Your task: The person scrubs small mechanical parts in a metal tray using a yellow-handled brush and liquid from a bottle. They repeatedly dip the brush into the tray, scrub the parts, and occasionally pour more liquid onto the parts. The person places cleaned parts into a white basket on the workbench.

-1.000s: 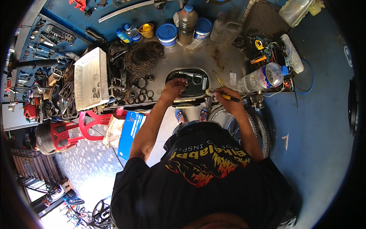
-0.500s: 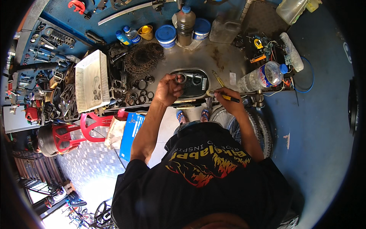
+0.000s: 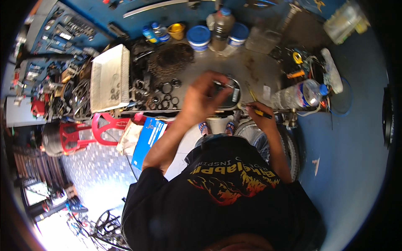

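My left hand (image 3: 204,99) is over the left part of a small dark tray (image 3: 239,97) on the metal bench, its fingers curved toward the middle. Motion blurs them, and whether the metal ring is between them I cannot make out. A bright metal piece (image 3: 235,94) lies in the tray's right side. To the right of the tray, my right hand (image 3: 259,115) is closed round a brush (image 3: 265,114) with a yellow and black handle, its tip pointing at the tray's edge. Another slim yellow-handled tool (image 3: 252,93) lies on the bench just beyond.
Left of the tray are several loose dark rings (image 3: 167,88), a pile of rusty cassette sprockets (image 3: 171,60) and a white perforated basket (image 3: 125,79). Blue-lidded tubs (image 3: 198,38) and a bottle of dark liquid (image 3: 222,31) stand behind. A large clear bottle (image 3: 293,96) lies at the right.
My left hand has moved right and over the tray, where it held a metal ring up at the tray's left side before. The right hand keeps its brush beside the tray. The whole view has shifted.
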The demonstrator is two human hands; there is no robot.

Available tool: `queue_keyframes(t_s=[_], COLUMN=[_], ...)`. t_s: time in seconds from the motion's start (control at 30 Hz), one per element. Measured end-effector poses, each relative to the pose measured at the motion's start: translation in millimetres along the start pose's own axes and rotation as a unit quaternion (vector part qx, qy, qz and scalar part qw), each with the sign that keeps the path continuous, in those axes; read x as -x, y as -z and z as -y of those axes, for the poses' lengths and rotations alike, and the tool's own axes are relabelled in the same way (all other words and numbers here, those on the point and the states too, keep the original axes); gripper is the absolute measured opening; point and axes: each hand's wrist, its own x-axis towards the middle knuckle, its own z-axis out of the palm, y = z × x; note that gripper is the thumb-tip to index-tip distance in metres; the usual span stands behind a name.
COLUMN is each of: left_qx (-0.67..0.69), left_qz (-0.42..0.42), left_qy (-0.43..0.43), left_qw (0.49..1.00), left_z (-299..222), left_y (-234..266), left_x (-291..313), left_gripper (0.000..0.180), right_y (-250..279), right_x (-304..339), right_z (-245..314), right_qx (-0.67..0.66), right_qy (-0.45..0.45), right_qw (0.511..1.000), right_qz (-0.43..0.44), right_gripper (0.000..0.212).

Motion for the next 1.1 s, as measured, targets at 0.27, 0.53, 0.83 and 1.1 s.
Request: queue_keyframes(t_s=[0.27,0.53,0.83,1.1], left_qx=[-0.091,-0.304,-0.546,-0.498], left_qz=[0.105,-0.218,-0.319,-0.258], left_qy=[0.166,0.046,0.087,0.181], left_qw=[0.976,0.926,0.770,0.808], left_z=[83.3,80.0,102.1,167.0], left_y=[-48.8,130.5,364.0,326.8], left_x=[27.5,-20.5,-14.7,25.9], left_gripper=[0.010,0.017,0.023,0.043], right_y=[-1.7,-16.0,-21.1,-25.2], right_x=[-8.9,-18.6,-25.9,-25.2], right_z=[-0.3,-7.9,-2.3,-9.8], right_qx=[0.048,0.107,0.047,0.054], right_qy=[-0.033,0.016,-0.079,-0.032], right_qw=[0.998,0.994,0.995,0.998], right_qz=[0.009,0.021,0.043,0.029], right_gripper=[0.021,0.021,0.024,0.022])
